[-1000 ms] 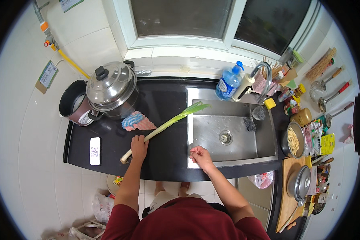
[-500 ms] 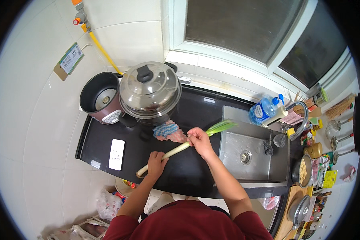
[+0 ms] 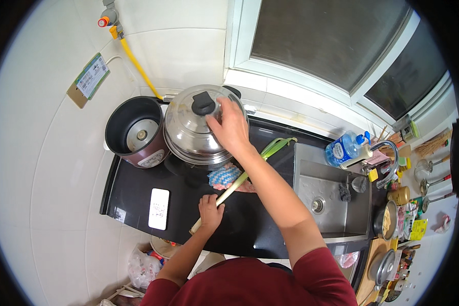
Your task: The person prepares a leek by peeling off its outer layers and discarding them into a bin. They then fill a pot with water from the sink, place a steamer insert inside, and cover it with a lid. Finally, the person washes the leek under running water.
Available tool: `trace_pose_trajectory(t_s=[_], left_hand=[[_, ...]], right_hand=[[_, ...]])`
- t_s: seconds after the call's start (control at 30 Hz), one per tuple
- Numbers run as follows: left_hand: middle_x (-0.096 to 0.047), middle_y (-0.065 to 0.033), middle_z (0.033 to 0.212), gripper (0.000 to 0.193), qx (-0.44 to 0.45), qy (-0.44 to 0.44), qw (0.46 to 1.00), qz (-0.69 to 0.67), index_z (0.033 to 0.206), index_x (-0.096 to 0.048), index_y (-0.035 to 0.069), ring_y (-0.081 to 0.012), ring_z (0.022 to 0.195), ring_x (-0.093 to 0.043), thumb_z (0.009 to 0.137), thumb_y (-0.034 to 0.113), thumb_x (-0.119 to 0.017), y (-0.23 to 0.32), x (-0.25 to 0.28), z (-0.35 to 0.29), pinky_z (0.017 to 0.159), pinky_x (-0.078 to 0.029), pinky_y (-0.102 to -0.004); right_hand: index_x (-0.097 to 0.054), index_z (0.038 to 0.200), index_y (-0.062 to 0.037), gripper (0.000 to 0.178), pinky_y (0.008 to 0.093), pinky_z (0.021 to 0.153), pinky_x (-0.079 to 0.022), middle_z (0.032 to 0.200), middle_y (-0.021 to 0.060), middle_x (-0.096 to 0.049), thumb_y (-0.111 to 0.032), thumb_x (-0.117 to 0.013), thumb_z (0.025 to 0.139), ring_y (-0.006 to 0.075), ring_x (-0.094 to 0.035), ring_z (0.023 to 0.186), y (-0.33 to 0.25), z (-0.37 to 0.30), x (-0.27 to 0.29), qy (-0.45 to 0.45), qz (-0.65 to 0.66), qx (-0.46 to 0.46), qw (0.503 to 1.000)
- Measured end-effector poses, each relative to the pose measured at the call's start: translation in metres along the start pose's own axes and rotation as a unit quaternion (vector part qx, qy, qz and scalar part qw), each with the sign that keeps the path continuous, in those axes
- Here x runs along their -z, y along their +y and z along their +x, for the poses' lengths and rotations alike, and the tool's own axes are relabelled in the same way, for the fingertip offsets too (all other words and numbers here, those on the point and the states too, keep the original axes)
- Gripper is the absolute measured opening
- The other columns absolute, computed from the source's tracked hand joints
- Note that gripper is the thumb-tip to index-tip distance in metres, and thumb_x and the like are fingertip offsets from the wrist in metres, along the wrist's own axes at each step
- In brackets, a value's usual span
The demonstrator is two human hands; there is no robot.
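My left hand (image 3: 210,212) is wrapped round the white lower part of a long leek (image 3: 232,188). The leek lies slantwise over the black counter, its green leaves pointing to the far right, and crosses a crumpled blue, white and pink cloth (image 3: 223,176). My right hand (image 3: 231,127) is over a large steel pot's lid (image 3: 182,122), right beside the black lid knob (image 3: 203,103). Its thumb and fingers are apart, and nothing shows between them. Whether the fingertips touch the knob is hard to make out.
Left of the pot stands a lidless rice cooker (image 3: 149,157). A white phone-like slab (image 3: 159,209) lies on the counter. To the right is a steel sink (image 3: 311,186), with a blue soap bottle (image 3: 340,150) and a curved faucet (image 3: 392,153) behind it.
My right hand has let go of the leek and moved up and left to the pot lid. The leek's leafy end has swung away from me. My left hand still holds the leek.
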State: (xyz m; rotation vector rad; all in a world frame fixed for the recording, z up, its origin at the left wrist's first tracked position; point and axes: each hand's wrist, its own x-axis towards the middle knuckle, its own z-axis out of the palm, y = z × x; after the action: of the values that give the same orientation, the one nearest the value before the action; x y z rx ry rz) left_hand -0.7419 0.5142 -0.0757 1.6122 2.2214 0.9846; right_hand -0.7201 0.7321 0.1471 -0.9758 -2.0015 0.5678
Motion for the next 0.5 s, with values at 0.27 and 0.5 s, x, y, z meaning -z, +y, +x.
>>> trace_pose_trajectory(t_s=[0.27,0.5], left_hand=[[-0.053,-0.0109,0.108,0.049,0.159,0.075,0.926,-0.334,0.118,-0.052,-0.001,-0.0185,0.098,-0.052,0.080,0.021,-0.074,-0.005,0.035,0.025,0.084,-0.044,-0.0313],[-0.054,-0.0068,0.104,0.033,0.260,0.091,0.777,-0.566,0.112,-0.048,0.004,-0.0141,0.095,-0.054,0.093,0.029,-0.058,-0.003,0.082,0.068,0.084,-0.045,-0.0290]], right_hand=[[-0.062,0.112,-0.0078,0.041,0.0416,0.077,-0.051,0.107,0.0192,-0.058,-0.024,-0.072,0.075,0.0349,-0.061,0.092,-0.012,0.044,-0.030,-0.029,-0.104,0.029,0.994],[-0.066,0.092,-0.0050,0.027,0.0432,0.072,-0.051,0.090,0.0168,-0.059,-0.019,-0.073,0.070,0.0340,-0.062,0.085,-0.015,0.049,-0.022,0.011,-0.072,0.076,0.994]])
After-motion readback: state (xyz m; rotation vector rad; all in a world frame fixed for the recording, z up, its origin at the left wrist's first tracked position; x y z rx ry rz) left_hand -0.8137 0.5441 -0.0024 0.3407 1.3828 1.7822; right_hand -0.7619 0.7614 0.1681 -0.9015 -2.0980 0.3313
